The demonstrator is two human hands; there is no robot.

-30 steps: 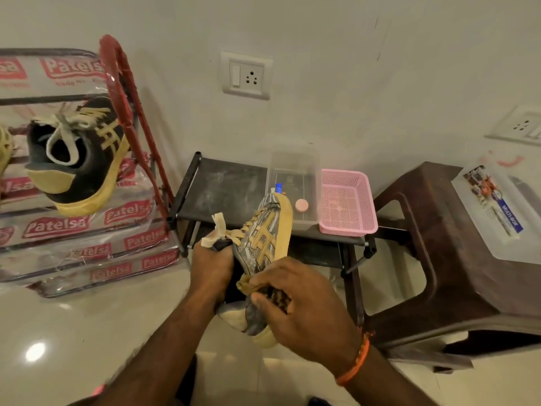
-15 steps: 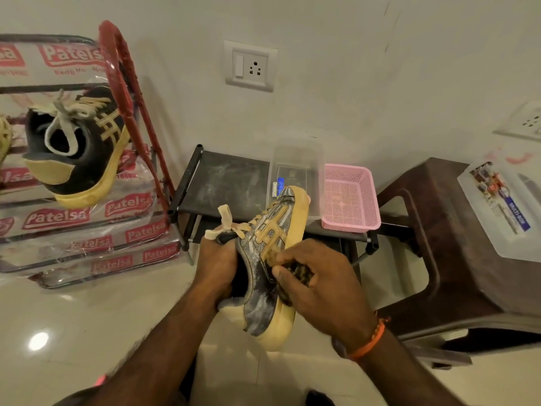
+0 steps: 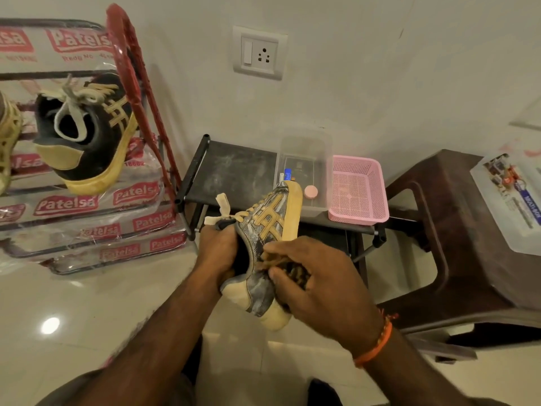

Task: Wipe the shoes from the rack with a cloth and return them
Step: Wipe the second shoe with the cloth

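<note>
Rubbing has carried on down the shoe: against a moment earlier, the right hand (image 3: 317, 284) has slid back from the middle of the upper toward the heel, so the side panel looks nearly covered, though the sole and far side probably remain. Biggest of what is around is the rack (image 3: 128, 54) at the left, wrapped in printed plastic, with the matching second shoe (image 3: 87, 136) tilted on a shelf and open space beside it, which seems room enough for the return. Next comes the brown stool (image 3: 456, 224) close on the right, its edge limiting any swing that way, and the low black surface (image 3: 234, 168) directly ahead, carrying a clear box (image 3: 304, 150) and a pink basket (image 3: 358, 189); the toe reaches over its front edge. The held shoe (image 3: 268, 227) hangs above bare floor, toe pointing away. The left hand (image 3: 218, 250) grips its collar, fingers curled round the opening. The right fingers are curled onto a dark patterned cloth (image 3: 295, 271), pressing it against the upper.
</note>
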